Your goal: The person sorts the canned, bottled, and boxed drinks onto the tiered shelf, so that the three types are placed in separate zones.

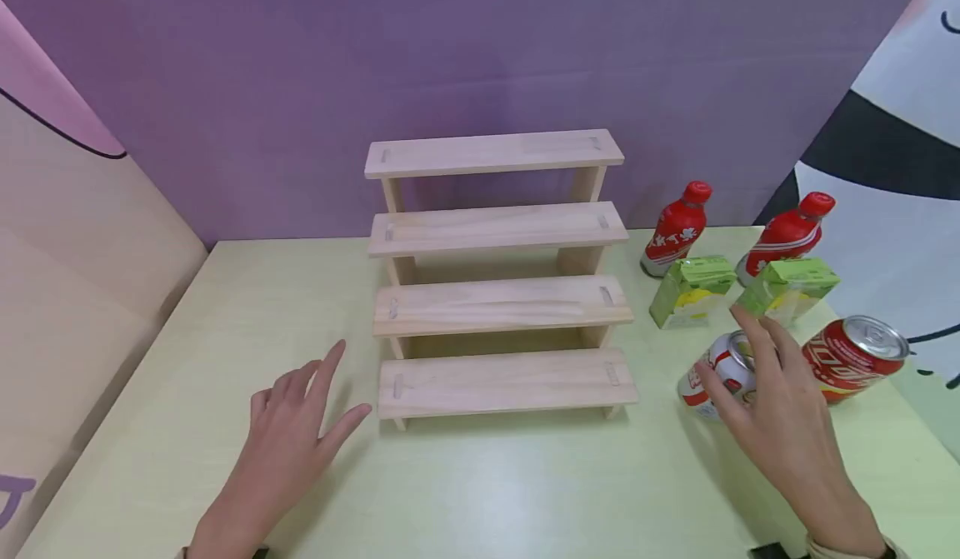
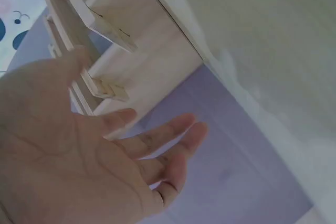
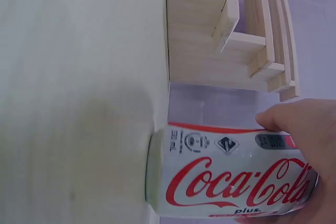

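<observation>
Backdrop: purple wall (image 1: pixel 480 42) behind the wooden rack (image 1: pixel 506 302); pale surface (image 1: pixel 495 492) beneath it.
White can (image 3: pixel 231 171): upright on the surface, right of the rack's lowest step; long axis vertical, lid end toward the right hand.
Right hand (image 1: pixel 787 417): much the nearer to the white can; right of the rack, over the can's upper part, thumb on the rack side.
Right fingers: fairly straight and parted, bracketing the can's top rather than clenched; contact, cannot tell.
Left hand (image 1: pixel 288 434): left of the rack's lower steps, well apart from the white can, rack lying between; fingers released, grasping nothing.
Red can (image 1: pixel 847 359): right of the rack, just past the white can.
Farther back, right of rack: two green cartons (image 1: pixel 693 292), two red bottles (image 1: pixel 675 230) behind them.
</observation>
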### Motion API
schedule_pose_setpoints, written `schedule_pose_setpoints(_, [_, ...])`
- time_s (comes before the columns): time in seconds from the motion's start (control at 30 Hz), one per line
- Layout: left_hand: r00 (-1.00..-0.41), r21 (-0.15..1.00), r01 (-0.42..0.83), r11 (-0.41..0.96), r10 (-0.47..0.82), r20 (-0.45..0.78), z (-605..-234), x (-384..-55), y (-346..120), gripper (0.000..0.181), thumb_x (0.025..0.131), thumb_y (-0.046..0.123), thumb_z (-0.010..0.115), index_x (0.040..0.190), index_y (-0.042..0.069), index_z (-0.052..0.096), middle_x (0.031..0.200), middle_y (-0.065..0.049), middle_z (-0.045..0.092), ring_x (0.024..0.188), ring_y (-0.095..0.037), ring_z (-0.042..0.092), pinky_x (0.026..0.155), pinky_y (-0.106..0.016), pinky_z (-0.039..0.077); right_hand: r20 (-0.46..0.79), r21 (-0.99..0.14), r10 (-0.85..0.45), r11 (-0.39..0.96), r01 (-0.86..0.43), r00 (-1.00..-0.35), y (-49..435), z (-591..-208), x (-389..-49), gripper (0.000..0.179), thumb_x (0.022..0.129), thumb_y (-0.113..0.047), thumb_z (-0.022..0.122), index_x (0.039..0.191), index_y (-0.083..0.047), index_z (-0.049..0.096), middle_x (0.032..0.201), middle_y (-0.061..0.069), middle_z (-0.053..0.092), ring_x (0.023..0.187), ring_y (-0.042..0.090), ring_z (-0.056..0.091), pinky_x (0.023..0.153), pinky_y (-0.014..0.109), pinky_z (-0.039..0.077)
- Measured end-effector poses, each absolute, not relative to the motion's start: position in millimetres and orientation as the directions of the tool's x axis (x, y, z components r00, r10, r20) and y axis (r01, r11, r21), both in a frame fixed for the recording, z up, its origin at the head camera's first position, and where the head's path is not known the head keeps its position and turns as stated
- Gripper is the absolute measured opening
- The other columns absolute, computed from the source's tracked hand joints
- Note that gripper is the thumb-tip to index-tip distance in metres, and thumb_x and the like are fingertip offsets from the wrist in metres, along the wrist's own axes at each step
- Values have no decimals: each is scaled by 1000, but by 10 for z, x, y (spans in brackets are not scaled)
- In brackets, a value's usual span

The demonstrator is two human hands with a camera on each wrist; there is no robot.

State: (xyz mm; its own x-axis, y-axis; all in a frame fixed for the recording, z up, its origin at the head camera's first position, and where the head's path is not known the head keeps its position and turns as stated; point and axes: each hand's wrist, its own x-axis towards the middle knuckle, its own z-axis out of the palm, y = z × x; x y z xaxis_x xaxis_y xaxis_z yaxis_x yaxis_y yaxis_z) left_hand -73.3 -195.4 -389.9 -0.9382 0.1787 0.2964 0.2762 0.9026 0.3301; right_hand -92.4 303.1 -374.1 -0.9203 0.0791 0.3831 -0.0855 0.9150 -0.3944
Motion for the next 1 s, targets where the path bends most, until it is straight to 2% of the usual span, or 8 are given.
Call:
schedule_pose_setpoints(0.13, [-954,448,279,850,192,229,-3888,-760,-1863,66,98,48,59,152,16,38,122,-12,65,114,-32,60,93,-52,36,374,-424,117,904,-58,-920,3070,-3743,-912,79,89,-28,75,153,-10,32,145,29,35,115,48,40,67,66,49])
schedule_pose_setpoints(0.3, [-963,715,220,663,265,51,-3889,-796,-1757,59,99,48,59,149,25,39,112,-1,65,99,-14,64,84,-36,51,361,-429,136,903,-35,-923,3106,-3741,-910,74,89,-34,75,144,-1,38,144,29,34,116,48,39,68,66,50])
schedule_pose_setpoints(0.43, [-939,864,136,485,341,-43,-3917,-834,-1737,49,101,39,58,145,25,42,103,-6,64,85,-19,67,70,-31,54,329,-423,125,906,-27,-936,3108,-3761,-880,74,87,-38,76,145,-4,43,142,28,38,123,47,36,78,72,44])
schedule_pose_setpoints(0.53, [-930,939,45,341,356,-85,-3956,-885,-1745,40,103,31,57,139,19,47,96,-16,62,77,-27,66,67,-33,55,316,-418,105,907,-40,-943,3121,-3773,-854,77,86,-38,78,147,-7,43,137,30,45,119,47,39,78,73,43])
schedule_pose_setpoints(0.67, [-927,984,-64,165,356,-120,-4027,-950,-1753,32,104,23,54,134,12,47,82,-18,61,67,-24,60,65,-30,54,315,-423,82,904,-63,-946,3135,-3776,-833,81,84,-35,80,150,-9,40,136,31,46,116,47,41,77,71,44])
schedule_pose_setpoints(0.77, [-915,989,-103,108,379,-137,-4091,-968,-1754,30,106,23,51,133,12,44,71,-10,58,59,-18,53,57,-25,47,341,-451,94,890,-75,-935,3132,-3775,-844,84,82,-30,83,150,-7,38,134,28,47,110,44,44,74,44,56])
schedule_pose_setpoints(0.87, [-909,992,-107,72,397,-127,-4145,-971,-1749,30,107,24,49,133,13,42,65,-6,55,54,-15,48,53,-23,39,395,-476,116,874,-96,-911,3119,-3778,-872,82,79,-24,86,145,-4,42,127,25,52,100,37,49,68,10,43])
schedule_pose_setpoints(1.0, [-909,995,-93,26,406,-95,-4192,-989,-1726,32,107,25,47,136,13,39,63,-5,50,52,-15,44,51,-23,35,458,-486,132,865,-123,-879,3111,-3794,-892,72,75,-19,89,133,0,51,117,23,59,91,33,54,66,-1,31])
